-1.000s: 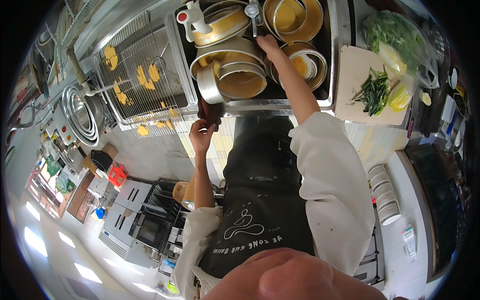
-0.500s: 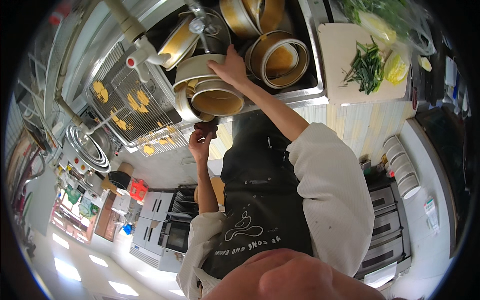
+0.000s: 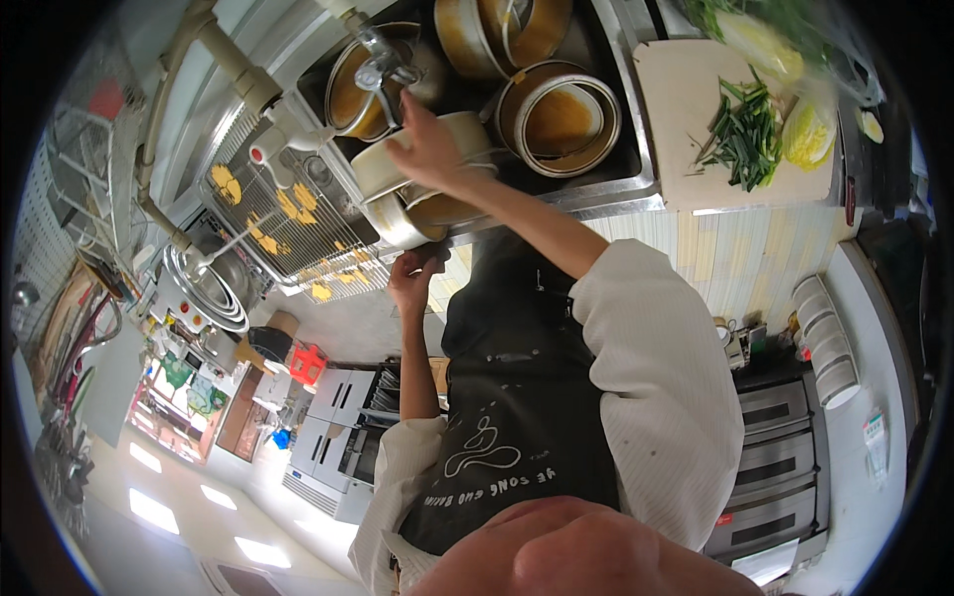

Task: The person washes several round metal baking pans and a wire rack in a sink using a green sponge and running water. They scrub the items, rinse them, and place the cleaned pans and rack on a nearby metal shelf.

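A pale round pan [image 3: 374, 173] sits among browned pans [image 3: 558, 124] in a sink [image 3: 637, 119], the right hand [image 3: 432, 151] spread over it beside the tap [image 3: 382, 72] (contact is unclear). The left hand [image 3: 407, 284] curls near the front edge, its grip impossible to tell. Handling pans seems the step; shifting one would need a firm hold.

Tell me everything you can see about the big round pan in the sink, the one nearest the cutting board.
The big round pan looks like dull metal, with a thin, pale rim and brownish walls. Its mouth faces up toward the camera. A smaller round piece with a silvery rim is nested inside, its interior stained orange-brown. The pan is in the dark basin of the sink, near the right-hand edge. What supports it is hidden. The right hand is off to its left and doesn't appear to touch it.
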Available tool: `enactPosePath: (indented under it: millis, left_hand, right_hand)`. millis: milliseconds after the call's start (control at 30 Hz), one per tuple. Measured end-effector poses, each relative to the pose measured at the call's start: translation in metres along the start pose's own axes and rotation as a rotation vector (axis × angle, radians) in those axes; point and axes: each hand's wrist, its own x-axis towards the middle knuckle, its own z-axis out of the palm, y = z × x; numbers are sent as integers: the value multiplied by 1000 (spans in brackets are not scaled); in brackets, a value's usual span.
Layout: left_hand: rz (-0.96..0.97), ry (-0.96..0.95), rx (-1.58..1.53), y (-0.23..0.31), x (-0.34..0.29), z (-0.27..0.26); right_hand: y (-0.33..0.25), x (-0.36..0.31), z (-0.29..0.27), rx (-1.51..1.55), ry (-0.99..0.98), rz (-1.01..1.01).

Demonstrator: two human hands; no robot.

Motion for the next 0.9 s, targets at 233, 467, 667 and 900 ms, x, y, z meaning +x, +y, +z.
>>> enactPosePath:
  millis: [233,467,667,900]
  left_hand:
    - [51,89,37,11,-8,11]
    - [77,143,19,8,-13,12]
    - [124,193,38,-7,-17,18]
    - [105,237,-43,-4,-21,21]
  right_hand:
    - [80,43,-38,-422,219,14]
    - [144,85,-43,-1169,-896,-7]
    - [140,74,-35,-1089,-635,215]
    - [235,79,-45,-1146,-678,-91]
